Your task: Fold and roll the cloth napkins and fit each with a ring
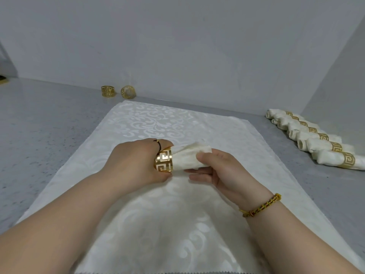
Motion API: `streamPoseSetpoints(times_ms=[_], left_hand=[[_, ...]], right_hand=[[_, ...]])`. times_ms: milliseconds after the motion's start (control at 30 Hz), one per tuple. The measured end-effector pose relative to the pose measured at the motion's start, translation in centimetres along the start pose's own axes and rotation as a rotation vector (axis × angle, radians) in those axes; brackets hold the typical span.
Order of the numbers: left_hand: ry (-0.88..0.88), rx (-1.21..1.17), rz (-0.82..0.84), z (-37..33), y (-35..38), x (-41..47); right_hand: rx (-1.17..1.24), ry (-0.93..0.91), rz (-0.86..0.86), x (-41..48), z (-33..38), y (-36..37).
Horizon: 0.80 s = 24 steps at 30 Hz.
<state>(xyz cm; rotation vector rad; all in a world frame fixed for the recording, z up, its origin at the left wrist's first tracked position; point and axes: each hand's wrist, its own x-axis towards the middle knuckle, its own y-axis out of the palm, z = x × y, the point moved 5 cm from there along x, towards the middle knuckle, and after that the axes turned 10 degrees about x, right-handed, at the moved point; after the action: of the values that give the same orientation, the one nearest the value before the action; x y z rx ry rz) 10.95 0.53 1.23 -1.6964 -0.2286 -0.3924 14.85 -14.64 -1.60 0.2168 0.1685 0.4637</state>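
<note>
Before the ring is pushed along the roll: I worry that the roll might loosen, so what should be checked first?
1. Left hand grip on the gold ring: ok.
2. Right hand holds the rolled napkin at its free end: ok.
3. Napkin threaded into the ring: ok.
4. Ring at the roll's middle: not ok, it sits near the left end.
5. Roll tight inside the ring: cannot tell.
6. Spare rings at the back of the counter: ok, two there.
</note>
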Motion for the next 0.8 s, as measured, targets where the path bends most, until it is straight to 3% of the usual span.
streamPoseSetpoints(times_ms=[200,333,467,533,800], left_hand=[[0.066,-0.02,0.036,-0.7,0.4,-0.1],[0.068,-0.004,0.153,-1.3,0.8,-0.2],[-0.132,-0.519,0.368,1.3,1.1,-0.7],[-0.17,-0.612,0.419,2.7,1.5,-0.6],[-0.327,-0.954,0.218,3.5,1.8,0.1]], right_hand=[[0.019,0.058,0.061,-0.2,0.0,0.2],[-0.01,0.018,0.006,0.1,-0.4,-0.2],[0.024,-0.003,-0.051,0.4,-0.4,-1.1],[0.047,-0.002,-0.054,0.4,-0.3,-1.3],[0.025,-0.077,-0.045,0.7,0.0,-1.5]])
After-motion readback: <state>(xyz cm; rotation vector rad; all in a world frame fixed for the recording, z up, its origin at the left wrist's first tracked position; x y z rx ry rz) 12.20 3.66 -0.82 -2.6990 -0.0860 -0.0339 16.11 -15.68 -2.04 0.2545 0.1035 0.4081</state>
